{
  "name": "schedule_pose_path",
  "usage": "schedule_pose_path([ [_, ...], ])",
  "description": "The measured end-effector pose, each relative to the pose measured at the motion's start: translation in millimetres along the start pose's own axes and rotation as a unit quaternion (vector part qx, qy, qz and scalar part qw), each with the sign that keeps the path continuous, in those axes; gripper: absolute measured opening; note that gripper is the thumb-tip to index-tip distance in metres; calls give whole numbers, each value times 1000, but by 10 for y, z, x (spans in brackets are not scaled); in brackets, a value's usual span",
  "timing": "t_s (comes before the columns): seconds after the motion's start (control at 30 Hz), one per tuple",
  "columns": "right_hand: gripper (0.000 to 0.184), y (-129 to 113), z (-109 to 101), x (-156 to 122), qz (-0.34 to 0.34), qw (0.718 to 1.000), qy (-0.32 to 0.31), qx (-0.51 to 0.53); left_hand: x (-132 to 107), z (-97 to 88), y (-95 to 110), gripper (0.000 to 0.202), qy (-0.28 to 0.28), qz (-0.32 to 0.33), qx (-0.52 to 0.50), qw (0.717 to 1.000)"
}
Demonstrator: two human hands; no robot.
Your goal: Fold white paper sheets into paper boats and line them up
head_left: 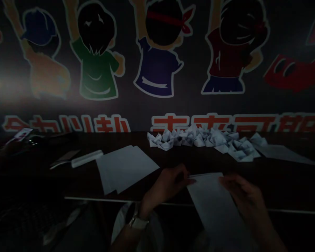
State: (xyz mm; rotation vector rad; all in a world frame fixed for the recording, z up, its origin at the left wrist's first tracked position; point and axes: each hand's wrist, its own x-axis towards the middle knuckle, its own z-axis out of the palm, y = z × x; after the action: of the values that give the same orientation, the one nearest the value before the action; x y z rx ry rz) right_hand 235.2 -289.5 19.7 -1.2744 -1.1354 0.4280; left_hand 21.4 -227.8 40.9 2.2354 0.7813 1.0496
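Between my two hands is a long sheet of paper (212,203), which looks folded along its far edge and slopes down toward me past the table edge. My left hand (170,182), with a watch (139,223) at the wrist, pinches the sheet's far left corner. On the far right corner, my right hand (243,190) grips with thumb and fingers. Beyond them lies a pile of folded white paper pieces (191,136), boat-like in shape. To the left of my hands rest several flat white sheets (128,168), slightly fanned.
A white rolled or stick-like item (87,158) lies left of the sheets. A lit phone screen (20,135) shows at the far left. Another flat sheet (286,154) is at the right. The pale table edge (76,198) runs in front of me; a cartoon-painted wall (133,108) stands behind.
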Motion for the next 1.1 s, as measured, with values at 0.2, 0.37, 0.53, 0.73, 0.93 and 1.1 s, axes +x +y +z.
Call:
schedule_pose_path([
  [0.2,25,-16,16,-28,-17,999,28,8,-54,421,19,30,209,-123,-279,929],
  [0.37,25,-10,26,-59,-19,999,45,10,-88,672,63,20,314,-155,-396,849],
  [0.53,27,-16,54,-92,9,999,36,12,-70,687,50,26,318,-146,-419,838],
  [0.73,27,23,146,-95,13,996,60,65,-35,689,57,35,372,-163,-372,835],
  [0.93,28,51,184,-79,29,992,85,90,-98,774,133,39,340,-188,-346,854],
  [1.1,27,126,162,-72,23,994,75,78,-113,747,113,43,321,-191,-334,865],
])
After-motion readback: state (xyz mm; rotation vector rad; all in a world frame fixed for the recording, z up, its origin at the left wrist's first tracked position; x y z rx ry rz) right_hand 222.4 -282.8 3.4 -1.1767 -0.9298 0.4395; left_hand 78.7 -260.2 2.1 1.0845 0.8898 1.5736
